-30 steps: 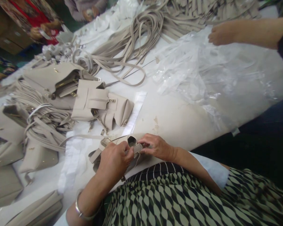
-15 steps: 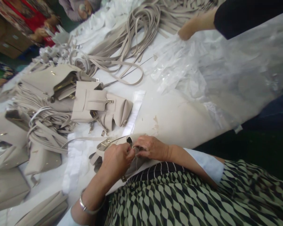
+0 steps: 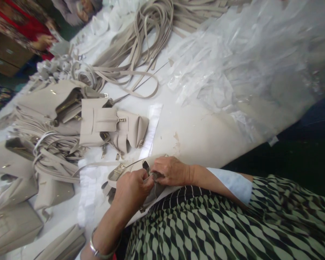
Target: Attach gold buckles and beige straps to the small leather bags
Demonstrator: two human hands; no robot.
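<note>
A beige leather handbag lies at the table's near edge, against a patterned garment. My left hand is closed, thumb and fingers pinching a part of the bag near its dark opening. My right hand pinches the same spot from the right, fingertips almost touching the left ones. The small piece between the fingertips is mostly hidden. A buckled strap of the bag shows left of my left hand. Just beyond, another beige bag with metal clasps lies flat.
Several beige bags and bundled straps crowd the left side. Long straps are heaped at the back. Clear plastic bags cover the right side of the white table. Co-workers' hands show at the far left.
The view has shifted slightly. The co-worker's dark-sleeved arm over the plastic bags has left the picture. My two hands stay pinched at the same place on the handbag.
</note>
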